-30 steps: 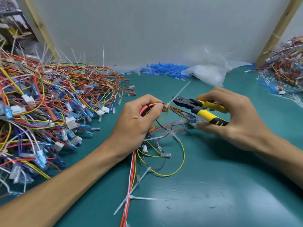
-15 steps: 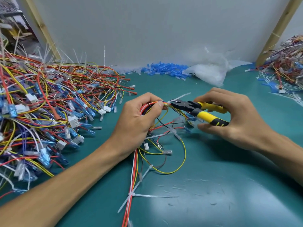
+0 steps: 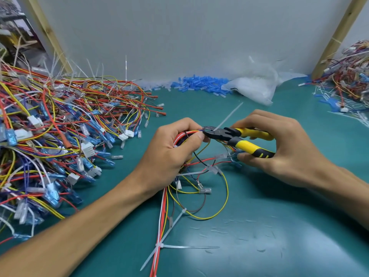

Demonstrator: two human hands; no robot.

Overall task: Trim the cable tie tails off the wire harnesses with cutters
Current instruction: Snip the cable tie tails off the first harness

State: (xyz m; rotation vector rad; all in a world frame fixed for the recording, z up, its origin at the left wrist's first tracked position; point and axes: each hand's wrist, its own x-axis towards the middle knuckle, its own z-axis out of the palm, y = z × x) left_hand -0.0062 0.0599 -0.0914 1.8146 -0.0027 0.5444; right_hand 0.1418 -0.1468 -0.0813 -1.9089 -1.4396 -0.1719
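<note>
White translucent plastic cable tie tail (image 3: 229, 116) slanting up from the black cutter nose. Multicoloured wire harness (image 3: 186, 136) pinched in the left hand (image 3: 169, 154) above the teal mat (image 3: 259, 226). Yellow-and-black-handled cutters (image 3: 237, 137) gripped in the right hand (image 3: 287, 148), fingers curled around both handles.

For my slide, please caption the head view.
Left hand holds wires; right hand sets cutters at a cable tie.
</note>
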